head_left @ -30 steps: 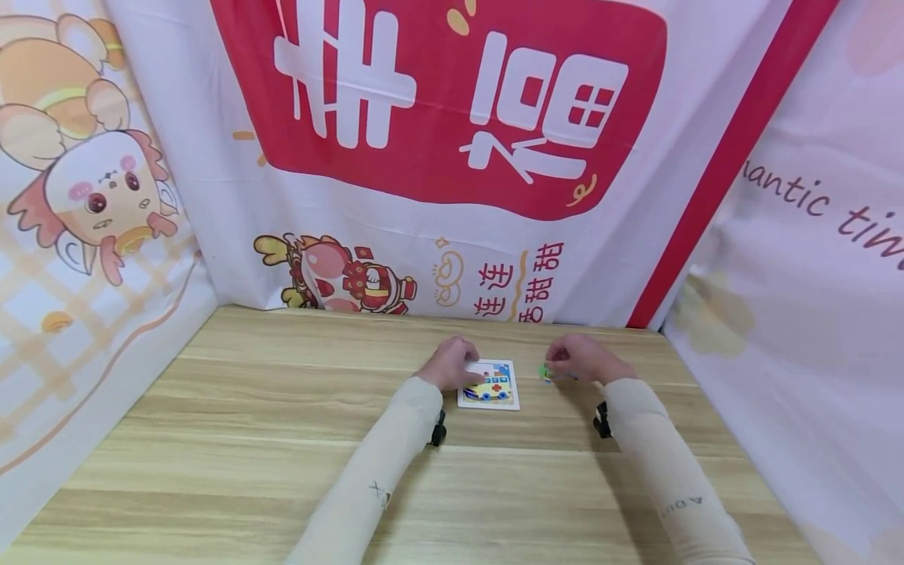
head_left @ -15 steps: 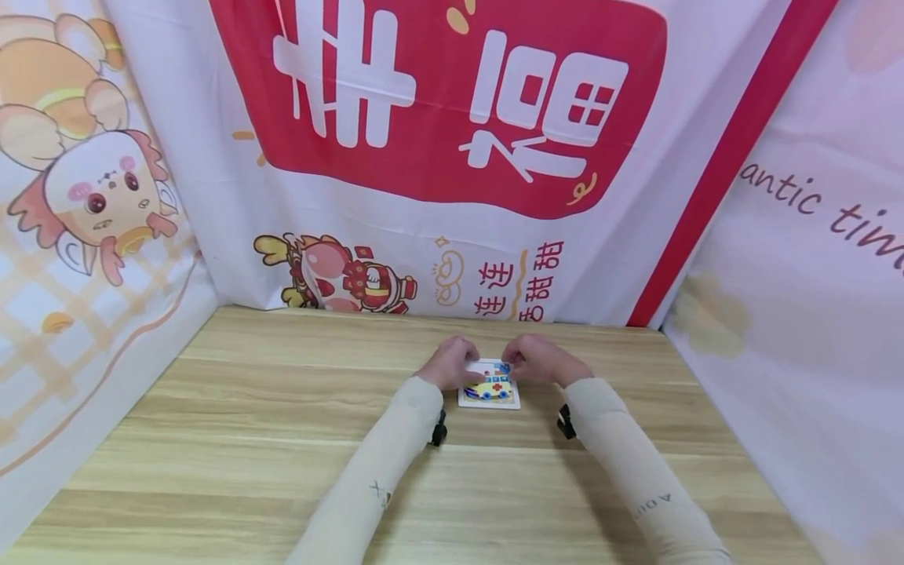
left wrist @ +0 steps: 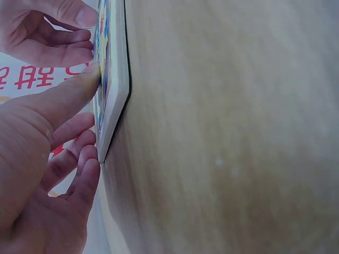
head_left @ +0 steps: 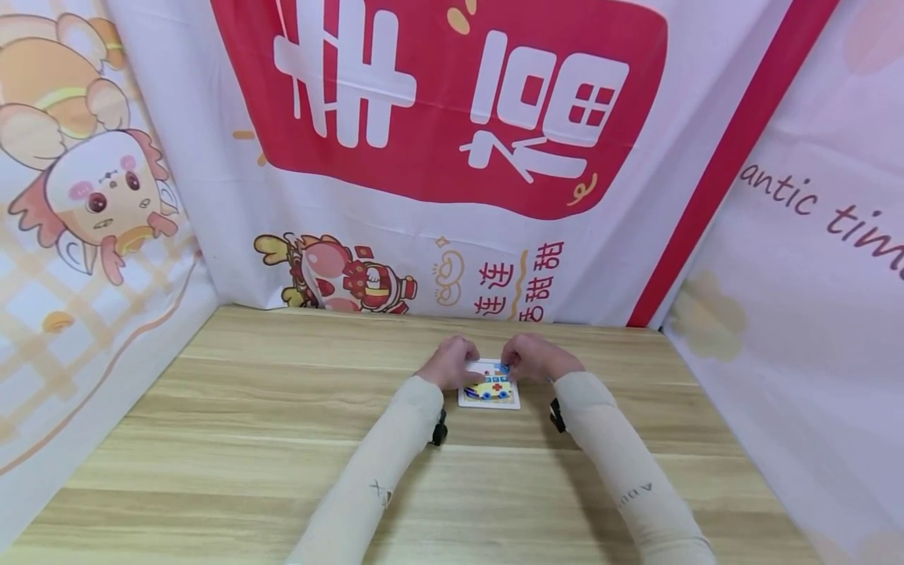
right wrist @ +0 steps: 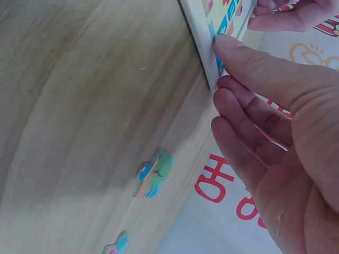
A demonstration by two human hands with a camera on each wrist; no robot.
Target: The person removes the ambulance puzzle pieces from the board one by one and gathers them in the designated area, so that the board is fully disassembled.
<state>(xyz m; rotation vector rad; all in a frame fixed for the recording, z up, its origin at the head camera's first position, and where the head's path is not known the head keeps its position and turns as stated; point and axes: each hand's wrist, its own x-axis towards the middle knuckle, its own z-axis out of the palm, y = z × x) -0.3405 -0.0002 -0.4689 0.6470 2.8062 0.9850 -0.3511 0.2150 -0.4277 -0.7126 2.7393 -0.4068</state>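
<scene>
A small white-framed jigsaw puzzle [head_left: 494, 396] with a yellow ambulance picture lies flat on the table. My left hand [head_left: 452, 363] holds its left side, the thumb [left wrist: 79, 87] pressing on the picture and the fingers curled by the edge. At the upper right corner is my right hand [head_left: 538, 359]; its thumb [right wrist: 241, 53] presses a blue part of the picture while the fingers bend at the frame's edge. Whether a separate piece lies under that thumb is hidden. Two loose puzzle pieces, a green-and-orange one [right wrist: 158, 173] and a partly cut-off one [right wrist: 117, 244], lie near the right hand.
The wood-grain table [head_left: 282, 439] reaches back to a hanging cloth [head_left: 395, 204] with red and white print. Printed cloths also stand along the left and right sides. A dark wrist camera [head_left: 439, 430] sits below the left hand.
My right hand has moved left from the loose pieces to the puzzle's upper right corner, and shifted only slightly in the last half second. My left hand has stayed put.
</scene>
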